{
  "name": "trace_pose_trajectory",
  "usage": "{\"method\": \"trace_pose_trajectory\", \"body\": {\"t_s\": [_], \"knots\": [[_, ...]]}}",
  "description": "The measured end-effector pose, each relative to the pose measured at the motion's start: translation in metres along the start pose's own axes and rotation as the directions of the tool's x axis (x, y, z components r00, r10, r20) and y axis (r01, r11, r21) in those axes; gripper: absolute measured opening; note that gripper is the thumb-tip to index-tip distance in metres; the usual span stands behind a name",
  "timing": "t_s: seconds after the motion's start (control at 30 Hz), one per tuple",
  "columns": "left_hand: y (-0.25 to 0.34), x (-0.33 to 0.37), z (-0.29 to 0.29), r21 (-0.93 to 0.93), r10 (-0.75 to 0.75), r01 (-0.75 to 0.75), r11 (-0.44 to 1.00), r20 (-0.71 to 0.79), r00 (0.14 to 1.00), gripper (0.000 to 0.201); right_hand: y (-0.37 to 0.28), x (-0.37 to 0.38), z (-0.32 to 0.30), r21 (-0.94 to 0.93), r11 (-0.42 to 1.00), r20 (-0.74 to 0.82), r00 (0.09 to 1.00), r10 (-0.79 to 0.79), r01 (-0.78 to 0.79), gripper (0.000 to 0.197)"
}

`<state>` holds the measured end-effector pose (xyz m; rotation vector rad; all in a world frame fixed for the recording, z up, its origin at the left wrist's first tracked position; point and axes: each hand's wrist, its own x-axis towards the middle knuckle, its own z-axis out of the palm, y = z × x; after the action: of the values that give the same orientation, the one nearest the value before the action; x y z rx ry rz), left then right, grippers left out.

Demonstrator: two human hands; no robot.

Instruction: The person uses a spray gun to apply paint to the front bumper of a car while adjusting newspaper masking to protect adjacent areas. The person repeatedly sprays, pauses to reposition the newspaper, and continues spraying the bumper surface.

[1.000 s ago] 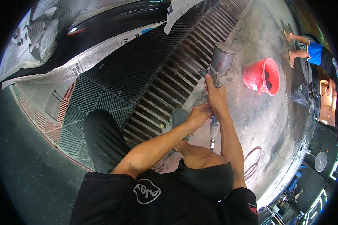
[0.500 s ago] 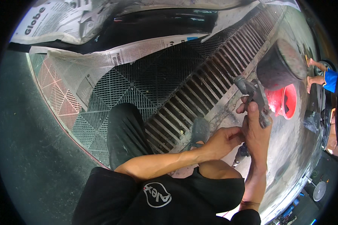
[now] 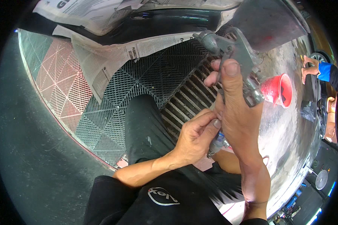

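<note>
A grey metal spray gun (image 3: pixel 238 50) with a large dark cup (image 3: pixel 268 28) is raised before me, its nozzle toward the left. My right hand (image 3: pixel 234 108) is closed round its handle, with the thumb up along the body and fingertips showing by the trigger side. At the lower end of the handle my left hand (image 3: pixel 195 137) pinches thumb and fingers together, touching the right hand's heel. What lies between those fingertips is hidden. Just below them hangs a metal hose coupling (image 3: pixel 216 145) with a blue band.
Ahead is a glossy black car panel (image 3: pixel 169 20) masked with newspaper (image 3: pixel 95 60). Beneath lie plastic grid floor tiles (image 3: pixel 135 75) and a barred drain grate (image 3: pixel 187 101). A red bucket (image 3: pixel 276 90) stands to the right. Farther off are a person in blue shorts (image 3: pixel 324 71) and a round fan (image 3: pixel 321 180).
The spray gun and right hand have risen and come closer, shifting left. My left hand has moved left and now pinches beside the hose coupling. The view has shifted somewhat.
</note>
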<state>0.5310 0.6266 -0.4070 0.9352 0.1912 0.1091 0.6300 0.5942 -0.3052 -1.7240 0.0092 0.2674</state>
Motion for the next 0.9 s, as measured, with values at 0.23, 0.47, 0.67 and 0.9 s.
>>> {"method": "trace_pose_trajectory", "body": {"t_s": [0.23,0.47,0.67,0.9], "knots": [[0.012,-0.011,-0.023,-0.134,-0.185,0.175,0.975,-0.067,0.980,0.026,0.009,-0.002,0.022,0.069,0.996,0.010,0.998,0.062,-0.063,0.043],[0.013,-0.008,-0.032,-0.126,-0.177,0.161,0.979,-0.123,0.977,0.025,0.020,0.005,0.033,0.110,0.994,0.018,1.000,0.020,-0.022,0.045],[0.011,-0.001,-0.034,-0.016,-0.177,0.177,0.984,-0.130,0.975,0.024,0.025,0.013,0.029,0.171,0.985,0.027,1.000,0.009,-0.014,0.047],[0.009,-0.002,-0.029,0.017,-0.144,0.149,0.989,-0.167,0.975,0.025,0.025,0.020,0.019,0.159,0.986,0.140,0.990,0.026,-0.049,0.047]]}}
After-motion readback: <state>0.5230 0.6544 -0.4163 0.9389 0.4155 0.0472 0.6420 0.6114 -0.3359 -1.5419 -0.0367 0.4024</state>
